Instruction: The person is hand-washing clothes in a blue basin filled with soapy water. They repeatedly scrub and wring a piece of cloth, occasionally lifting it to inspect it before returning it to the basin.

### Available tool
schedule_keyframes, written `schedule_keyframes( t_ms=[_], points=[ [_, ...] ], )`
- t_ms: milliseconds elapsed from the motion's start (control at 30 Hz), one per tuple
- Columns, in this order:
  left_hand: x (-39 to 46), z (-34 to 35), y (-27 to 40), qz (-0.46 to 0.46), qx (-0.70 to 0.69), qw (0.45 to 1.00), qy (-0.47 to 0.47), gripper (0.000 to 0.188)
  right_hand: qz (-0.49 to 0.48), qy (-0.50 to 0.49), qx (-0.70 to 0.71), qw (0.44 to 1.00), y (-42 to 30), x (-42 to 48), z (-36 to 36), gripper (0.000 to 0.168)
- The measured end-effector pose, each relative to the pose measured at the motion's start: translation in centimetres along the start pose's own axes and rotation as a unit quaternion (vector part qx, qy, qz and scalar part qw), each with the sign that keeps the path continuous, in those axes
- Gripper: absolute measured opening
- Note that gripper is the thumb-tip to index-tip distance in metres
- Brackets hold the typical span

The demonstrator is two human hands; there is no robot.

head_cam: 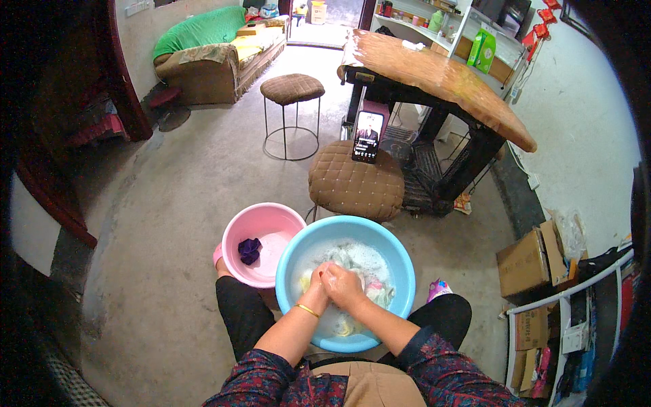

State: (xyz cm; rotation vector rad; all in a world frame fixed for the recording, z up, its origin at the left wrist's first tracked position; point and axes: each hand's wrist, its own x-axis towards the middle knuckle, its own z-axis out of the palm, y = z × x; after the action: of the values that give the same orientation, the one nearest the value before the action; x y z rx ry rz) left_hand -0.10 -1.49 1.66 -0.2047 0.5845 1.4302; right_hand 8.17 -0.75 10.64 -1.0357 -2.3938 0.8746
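Observation:
In a light blue plastic basin (pixel 407 285) between my knees, pale wet cloth (pixel 351 257) lies in sudsy water (pixel 374 257). My left hand (pixel 317 283) and my right hand (pixel 344 286) are pressed together over the basin, closed on a bunch of this cloth. The fingers largely hide what they grip. A gold-coloured bangle (pixel 307 310) circles the left wrist. Yellow cloth (pixel 347 326) and a pink patch of cloth (pixel 375 285) show through the water. Against the basin's left side stands a pink plastic basin (pixel 279 219) with a crumpled dark purple cloth (pixel 249 251) inside.
Just beyond the blue basin is a quilted brown stool (pixel 356 185) with a phone (pixel 368 135) propped on it. Another round stool (pixel 292 90) stands farther off, left of a wooden-topped table (pixel 432 71). Cardboard boxes (pixel 526 264) and a white-framed rack (pixel 564 325) line the right.

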Motion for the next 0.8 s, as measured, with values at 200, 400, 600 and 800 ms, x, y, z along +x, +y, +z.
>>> schedule_keyframes(
  t_ms=[200, 400, 600, 800],
  points=[
    [0.0, 1.2, -1.2, 0.088, -0.001, 0.986, 0.145, 0.025, 0.039, 0.067, -0.087, 0.993, 1.4, 3.5, 0.4, 0.028],
    [-0.7, 0.7, 0.1, 0.032, 0.004, 0.997, 0.066, 0.026, 0.005, -0.012, -0.035, 0.999, -0.2, 0.6, 0.7, 0.030],
    [0.8, 1.0, -1.2, 0.087, 0.001, 0.989, 0.123, 0.027, 0.112, 0.033, -0.098, 0.988, 4.7, 4.4, 0.6, 0.026],
    [1.8, -0.2, -0.5, 0.124, -0.044, 0.969, 0.208, 0.020, 0.153, -0.076, -0.201, 0.965, 7.6, 3.8, 1.3, 0.026]
  ],
)
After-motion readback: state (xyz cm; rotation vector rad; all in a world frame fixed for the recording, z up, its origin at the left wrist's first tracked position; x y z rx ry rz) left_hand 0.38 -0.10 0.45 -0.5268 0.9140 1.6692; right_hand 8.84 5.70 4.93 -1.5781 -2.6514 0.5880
